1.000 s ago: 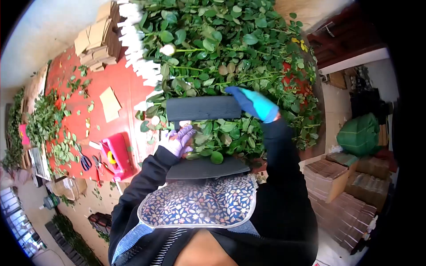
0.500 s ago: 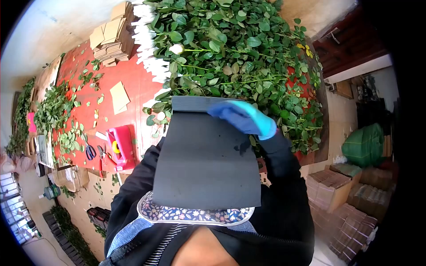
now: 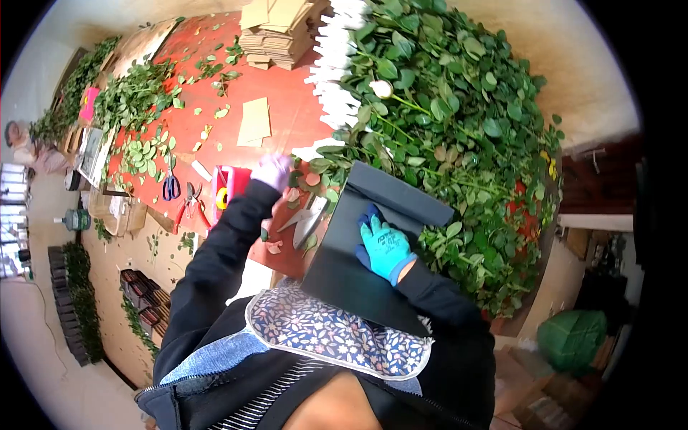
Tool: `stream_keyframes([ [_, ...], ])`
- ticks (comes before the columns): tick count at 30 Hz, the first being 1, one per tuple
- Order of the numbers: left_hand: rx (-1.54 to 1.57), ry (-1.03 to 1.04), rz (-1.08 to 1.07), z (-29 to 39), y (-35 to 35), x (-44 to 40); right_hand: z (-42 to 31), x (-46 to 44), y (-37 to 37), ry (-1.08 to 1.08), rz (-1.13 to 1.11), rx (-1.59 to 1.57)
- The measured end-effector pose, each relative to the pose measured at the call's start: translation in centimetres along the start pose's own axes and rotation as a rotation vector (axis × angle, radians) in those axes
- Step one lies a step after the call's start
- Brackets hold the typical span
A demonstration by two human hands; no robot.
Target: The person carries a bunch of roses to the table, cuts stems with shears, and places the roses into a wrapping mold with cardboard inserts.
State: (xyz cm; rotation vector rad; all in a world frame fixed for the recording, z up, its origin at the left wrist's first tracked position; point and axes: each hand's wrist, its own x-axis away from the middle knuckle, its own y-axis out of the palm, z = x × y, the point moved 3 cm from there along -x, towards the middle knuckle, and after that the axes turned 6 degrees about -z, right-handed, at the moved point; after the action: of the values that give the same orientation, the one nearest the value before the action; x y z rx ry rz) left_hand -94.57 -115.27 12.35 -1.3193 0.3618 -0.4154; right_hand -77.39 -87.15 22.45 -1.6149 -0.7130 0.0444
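My left hand (image 3: 272,172), in a pale purple glove, reaches over the red table beside a pink tape dispenser (image 3: 225,188). Motion smears it, so its fingers are unclear. On a black sheet (image 3: 347,266) with a thick folded or rolled far edge (image 3: 401,195), my right hand (image 3: 387,249) rests with its fingers apart. It wears a turquoise and dark blue glove. Leafy rose stems (image 3: 444,93) lie piled beyond the sheet, one pale bloom (image 3: 381,89) among them. Between my hands lies a silvery pointed blade (image 3: 309,222), partly beside the sheet.
Dark-handled scissors (image 3: 170,186) and red-handled pruners (image 3: 192,204) lie at the near table edge. Cardboard pieces (image 3: 254,122) sit mid-table, with a cardboard stack (image 3: 276,39) behind. Loose leaves (image 3: 143,154) litter the left side. A green bundle (image 3: 572,340) stands at right.
My left hand has come into view at the dispenser. My right hand has slid from the sheet's far edge onto its middle. The sheet now sits angled, and the view has turned left.
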Motion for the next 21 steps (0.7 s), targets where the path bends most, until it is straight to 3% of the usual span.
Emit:
stream_keyframes([
  [1, -0.009, -0.254, -0.013, -0.2, -2.4, -1.8, -0.1, -0.1, 0.2, 0.005, -0.011, 0.008],
  [2, 0.137, -0.169, 0.169, -3.2, -2.2, -3.6, 0.0, -0.2, 0.6, 0.014, -0.018, 0.019],
  [3, 0.061, -0.331, 0.180, -4.4, -3.0, -5.6, 0.0, -0.1, 0.7, 0.007, 0.013, 0.021],
  [4, 0.073, -0.603, 0.076, -5.5, -3.8, -7.3, 0.1, -0.1, 0.9, 0.025, -0.035, 0.038],
  [7, 0.139, -0.920, -0.105, -11.1, -1.3, -9.9, 0.3, 0.0, 0.9, 0.002, -0.001, 0.031],
  [8, 0.172, -0.995, -0.223, -11.1, -1.5, -10.0, 0.3, 0.0, 0.5, -0.007, -0.010, 0.029],
  [10, 0.120, -1.005, -0.249, -11.1, -2.2, -10.3, 0.6, -0.2, 0.4, 0.012, -0.059, 0.008],
  [14, 0.243, -1.082, -0.125, -13.9, -2.5, -10.5, 0.2, -0.2, 0.0, 0.042, -0.137, -0.062],
  [15, 0.194, -1.071, -0.117, -14.8, -2.7, -10.3, 0.3, -0.3, -0.1, 0.030, -0.122, -0.076],
  [17, -0.033, -0.814, -0.066, -18.2, -1.2, -9.8, 0.6, -0.5, 0.5, -0.001, -0.031, -0.092],
  [18, -0.045, -0.866, -0.121, -18.2, -2.2, -10.6, 0.8, -0.1, 1.1, -0.020, 0.032, -0.092],
  [19, 0.689, -0.571, 0.156, -14.4, -4.7, -8.5, 0.7, -0.1, 0.9, 0.000, 0.020, -0.106],
  [20, 1.470, -0.232, 0.273, -10.2, -7.3, -6.3, 0.4, -0.2, 0.1, 0.018, 0.014, -0.112],
  [21, 1.437, -0.184, 0.211, -6.0, -10.4, -4.7, 0.3, -0.3, 0.1, 0.034, -0.069, -0.095],
])
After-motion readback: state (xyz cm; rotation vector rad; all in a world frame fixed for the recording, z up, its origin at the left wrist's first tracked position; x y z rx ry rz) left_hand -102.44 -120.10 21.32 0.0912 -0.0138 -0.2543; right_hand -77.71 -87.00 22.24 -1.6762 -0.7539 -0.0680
